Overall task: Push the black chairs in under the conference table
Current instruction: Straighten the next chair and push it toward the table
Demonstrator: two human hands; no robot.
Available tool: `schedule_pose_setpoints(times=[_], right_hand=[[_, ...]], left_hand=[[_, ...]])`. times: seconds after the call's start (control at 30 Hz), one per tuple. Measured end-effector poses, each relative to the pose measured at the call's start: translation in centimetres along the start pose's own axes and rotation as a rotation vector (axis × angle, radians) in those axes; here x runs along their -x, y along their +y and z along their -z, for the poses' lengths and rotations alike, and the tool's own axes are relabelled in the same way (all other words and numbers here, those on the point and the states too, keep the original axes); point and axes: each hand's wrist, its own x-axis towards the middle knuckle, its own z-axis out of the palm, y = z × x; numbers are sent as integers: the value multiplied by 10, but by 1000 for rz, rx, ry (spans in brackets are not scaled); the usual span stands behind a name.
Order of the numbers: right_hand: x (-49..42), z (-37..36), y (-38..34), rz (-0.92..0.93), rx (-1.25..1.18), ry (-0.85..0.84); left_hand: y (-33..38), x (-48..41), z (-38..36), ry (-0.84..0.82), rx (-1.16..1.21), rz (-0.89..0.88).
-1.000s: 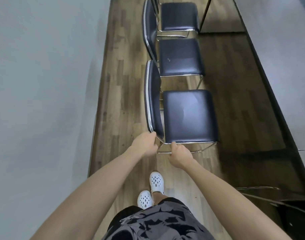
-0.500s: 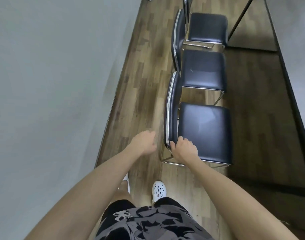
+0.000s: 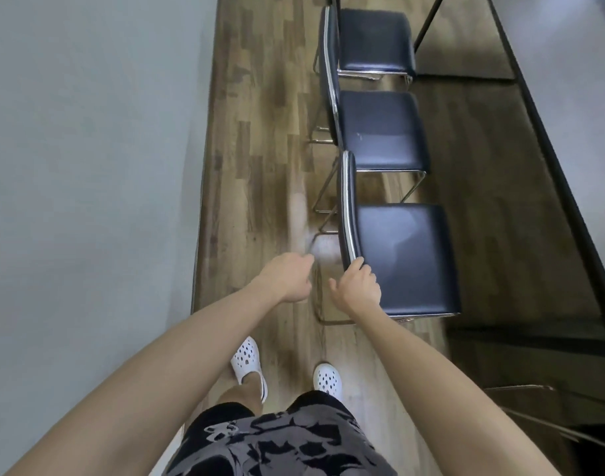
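Note:
Three black chairs with chrome frames stand in a row on the wooden floor, left of the conference table's black edge (image 3: pixel 569 187). The nearest chair (image 3: pixel 404 255) has its seat toward the table and its backrest toward the wall. My right hand (image 3: pixel 357 286) grips the near end of that backrest, fingers curled over its top edge. My left hand (image 3: pixel 287 276) hovers left of the backrest with loosely curled fingers, touching nothing. The middle chair (image 3: pixel 380 132) and the far chair (image 3: pixel 373 39) stand in line beyond it.
A grey wall (image 3: pixel 88 166) runs close along the left, leaving a narrow strip of floor beside the chairs. Thin metal legs (image 3: pixel 534 417) show at the lower right under the table. My feet in white shoes (image 3: pixel 248 364) stand just behind the nearest chair.
My left hand has let go of the nearest chair's backrest and moved off to the left. My right hand shifted from the seat's rear corner up onto the backrest. I stepped forward.

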Motion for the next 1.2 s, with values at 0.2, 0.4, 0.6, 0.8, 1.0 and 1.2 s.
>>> schedule_pose_setpoints(times=[0.2,0.4,0.6,0.8,1.0,1.2], right_hand=[[-12,-12,-18,-162,-22,7],[-17,-10,-28,-211,-54,77],[-29,-3,-29,-246,-101,65],[-55,9,-31,-258,-143,79],[-77,13,-30,-280,-157,76],[-86,20,-22,-318,-228,46]], left_hand=[[-31,-18,20,-42,-82,-111],[-33,-42,29,-85,-134,-235],[-19,-71,42,-97,-196,-336],[-9,-118,67,-130,-276,-400],[4,-157,91,-126,-390,-474],[12,-190,97,-157,-391,-521]])
